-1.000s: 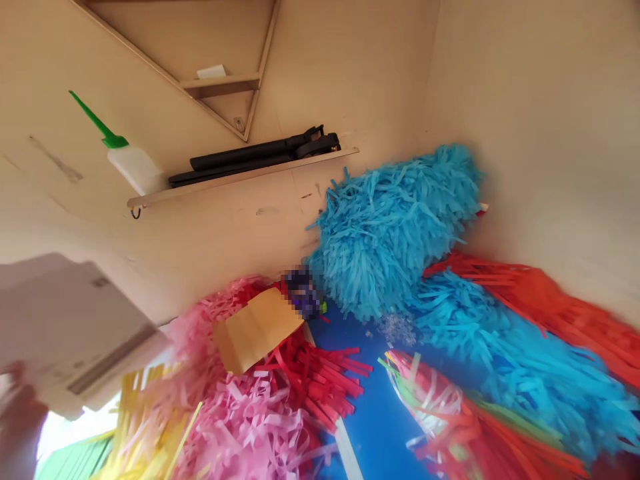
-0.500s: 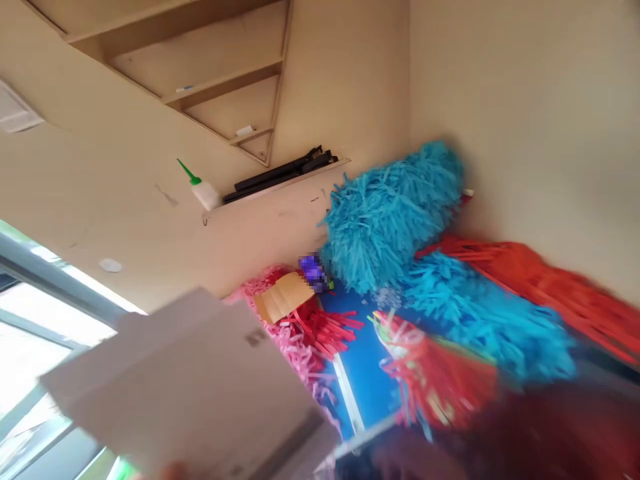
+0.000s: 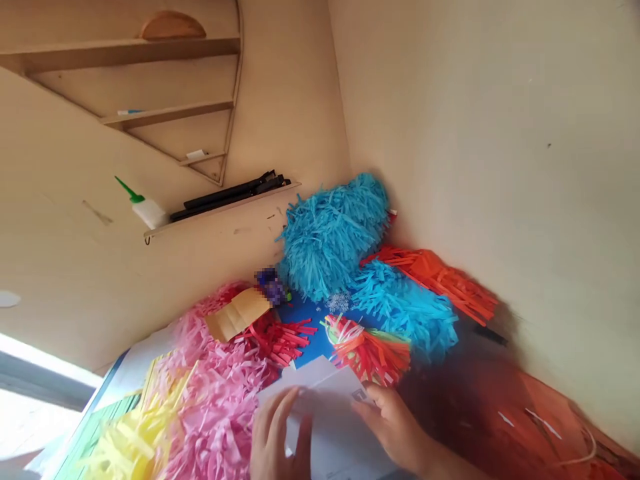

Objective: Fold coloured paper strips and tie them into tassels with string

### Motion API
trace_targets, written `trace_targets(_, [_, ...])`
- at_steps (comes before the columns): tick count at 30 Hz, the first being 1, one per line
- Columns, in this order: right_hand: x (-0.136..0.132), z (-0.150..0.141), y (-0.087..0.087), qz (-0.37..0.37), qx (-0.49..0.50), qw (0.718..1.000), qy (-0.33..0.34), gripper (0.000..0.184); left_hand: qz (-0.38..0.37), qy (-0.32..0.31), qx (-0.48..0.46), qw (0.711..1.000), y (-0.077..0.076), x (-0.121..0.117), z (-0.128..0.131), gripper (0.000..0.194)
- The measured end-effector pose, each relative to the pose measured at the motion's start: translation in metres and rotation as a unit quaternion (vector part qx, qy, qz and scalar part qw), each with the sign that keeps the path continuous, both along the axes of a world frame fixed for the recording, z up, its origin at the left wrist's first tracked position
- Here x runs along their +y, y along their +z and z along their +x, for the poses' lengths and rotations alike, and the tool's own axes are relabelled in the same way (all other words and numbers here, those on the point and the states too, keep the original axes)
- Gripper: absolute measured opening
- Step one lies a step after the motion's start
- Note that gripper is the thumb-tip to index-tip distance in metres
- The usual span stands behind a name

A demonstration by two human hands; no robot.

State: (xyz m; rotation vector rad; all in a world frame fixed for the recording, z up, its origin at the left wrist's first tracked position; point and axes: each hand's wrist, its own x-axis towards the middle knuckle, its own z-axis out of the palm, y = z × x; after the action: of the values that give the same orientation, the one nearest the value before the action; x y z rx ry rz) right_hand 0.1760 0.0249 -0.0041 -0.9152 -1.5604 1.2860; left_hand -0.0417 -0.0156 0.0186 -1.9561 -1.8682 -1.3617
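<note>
The right hand pinches the right edge of a white sheet, thumb and forefinger drawn nearly together on it. The left hand lies along the sheet's left side, fingers half curled and the thumb standing apart with a gap between; whether it actually grips, I cannot tell. The sheet is thus between the two hands, in front of the person, above the near part of the desk. Hands on opposite sides probably serve to steady something so thin and broad, the right one doing the firmer holding.

Just left of the left hand, pink fringe is heaped, with yellow strips farther out; ahead of the right hand lies a multicoloured bundle. Well beyond both hands, a blue fringed bundle sits in the corner, where the wall likely gives it support. Farther off and to the left, dark rods lie lengthwise on a narrow shelf, presumably because only that way would they fit.

The sheet's far edge points away from the person, rising from the left hand toward the right, with a flap or second layer jutting past it. Its near end is out of sight, so which way the long axis runs cannot be settled.
</note>
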Motion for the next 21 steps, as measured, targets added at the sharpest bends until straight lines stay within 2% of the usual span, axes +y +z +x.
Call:
trace_targets(3, [-0.001, 0.002, -0.001, -0.01, 0.011, 1.0, 0.021, 0.036, -0.05, -0.03, 0.035, 0.998, 0.012, 0.019, 0.013, 0.023])
trace_targets(7, [0.004, 0.004, -0.015, -0.001, -0.043, 0.999, 0.0, 0.036, -0.174, -0.073, -0.005, 0.982, 0.032, 0.031, 0.02, 0.013])
trace_targets(9, [0.004, 0.005, -0.024, 0.049, -0.061, 0.996, -0.05, 0.029, -0.255, -0.093, -0.031, 0.962, 0.042, 0.032, 0.022, 0.014])
trace_targets(10, [0.004, 0.005, -0.025, 0.1, -0.072, 0.988, -0.096, 0.029, -0.286, -0.096, -0.045, 0.952, 0.045, 0.031, 0.024, 0.012])
trace_targets(11, [0.003, 0.005, -0.025, 0.169, -0.083, 0.971, -0.147, 0.034, -0.306, -0.094, -0.059, 0.946, 0.048, 0.031, 0.025, 0.01])
trace_targets(13, [0.001, 0.003, -0.017, 0.33, -0.11, 0.911, -0.221, 0.045, -0.316, -0.085, -0.093, 0.94, 0.05, 0.03, 0.028, 0.018])
trace_targets(15, [0.0, -0.002, -0.003, 0.444, -0.133, 0.857, -0.224, 0.037, -0.312, -0.089, -0.125, 0.938, 0.052, 0.029, 0.031, 0.025])
trace_targets(17, [0.001, -0.007, 0.011, 0.494, -0.147, 0.834, -0.196, 0.025, -0.313, -0.109, -0.15, 0.932, 0.053, 0.029, 0.033, 0.023])
trace_targets(21, [0.01, -0.014, 0.021, 0.521, -0.156, 0.824, -0.16, 0.018, -0.325, -0.15, -0.191, 0.914, 0.059, 0.026, 0.033, 0.022])
